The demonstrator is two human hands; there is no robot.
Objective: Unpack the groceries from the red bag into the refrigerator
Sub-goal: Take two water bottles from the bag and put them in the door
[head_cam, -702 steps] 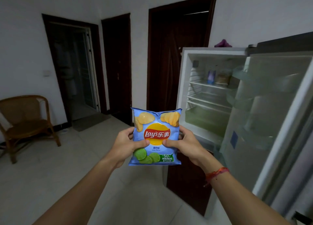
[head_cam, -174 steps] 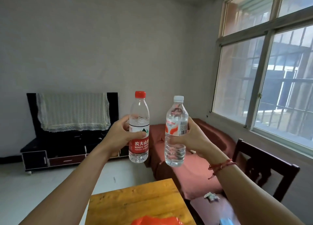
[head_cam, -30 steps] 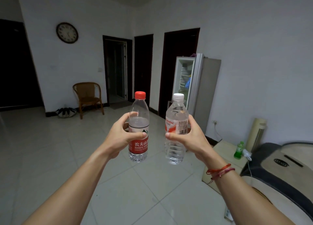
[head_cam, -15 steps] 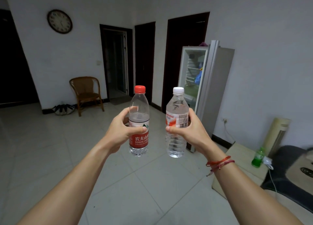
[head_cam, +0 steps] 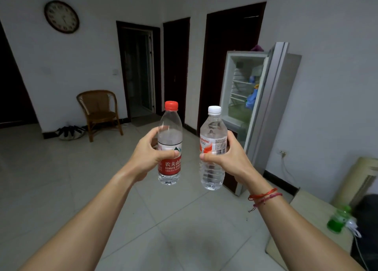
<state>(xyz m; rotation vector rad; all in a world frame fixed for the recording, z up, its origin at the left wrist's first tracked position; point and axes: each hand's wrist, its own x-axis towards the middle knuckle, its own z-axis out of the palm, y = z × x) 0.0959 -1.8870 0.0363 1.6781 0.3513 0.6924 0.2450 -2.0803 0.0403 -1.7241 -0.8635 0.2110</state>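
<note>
Red-capped bottle [head_cam: 170, 127] gripped in left hand [head_cam: 150, 158], white-capped bottle [head_cam: 213, 127] in right hand [head_cam: 231, 160]; both are best carried upright to the refrigerator [head_cam: 274, 99].

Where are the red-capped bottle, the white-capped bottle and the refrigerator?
red-capped bottle [head_cam: 169, 167], head view, on its red label.
white-capped bottle [head_cam: 212, 127], head view, on its clear shoulder.
refrigerator [head_cam: 274, 99], head view, on the edge of its open door.
</note>
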